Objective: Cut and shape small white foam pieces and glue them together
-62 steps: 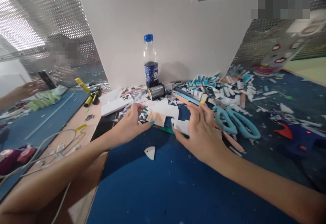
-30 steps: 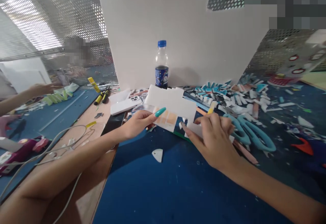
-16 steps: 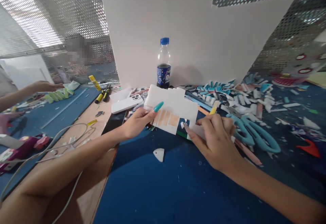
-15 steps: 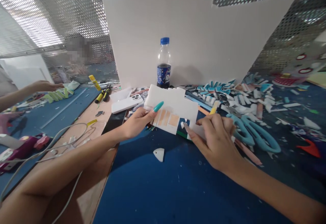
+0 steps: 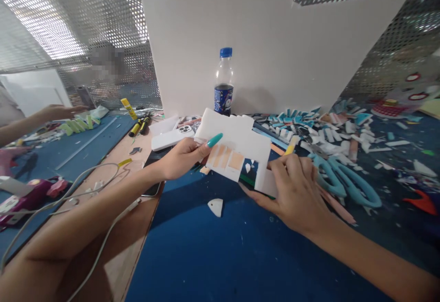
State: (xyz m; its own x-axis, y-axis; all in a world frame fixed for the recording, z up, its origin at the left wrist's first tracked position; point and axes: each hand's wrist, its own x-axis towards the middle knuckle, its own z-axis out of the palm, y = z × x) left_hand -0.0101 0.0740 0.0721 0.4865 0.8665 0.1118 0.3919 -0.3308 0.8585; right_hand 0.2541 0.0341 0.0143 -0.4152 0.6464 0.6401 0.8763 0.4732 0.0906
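Note:
A white foam sheet (image 5: 232, 130) with rectangular cut-outs and a stepped top edge is tilted up between my hands. Peach strips (image 5: 222, 156) and a dark blue patch with small white bits (image 5: 249, 168) show along its lower part. My left hand (image 5: 184, 159) pinches the sheet's left edge, thumb on top. My right hand (image 5: 292, 189) grips the lower right corner, its thumb partly under the bottom edge. A yellow stick-like thing (image 5: 291, 145) pokes out behind my right fingers; whether I hold it I cannot tell. In front lies a small white rounded triangular piece (image 5: 216, 207) with a hole.
Blue-handled scissors (image 5: 347, 180) lie right of my right hand, before a heap of foam scraps (image 5: 330, 130). A cola bottle (image 5: 223, 84) stands behind the sheet. A white phone (image 5: 172, 138), a cable (image 5: 103, 242) and another person's hand (image 5: 62, 111) are at left.
My right thumb has moved from the blue patch on the sheet's face down to its bottom edge. The sheet's lower right corner now shows more fully.

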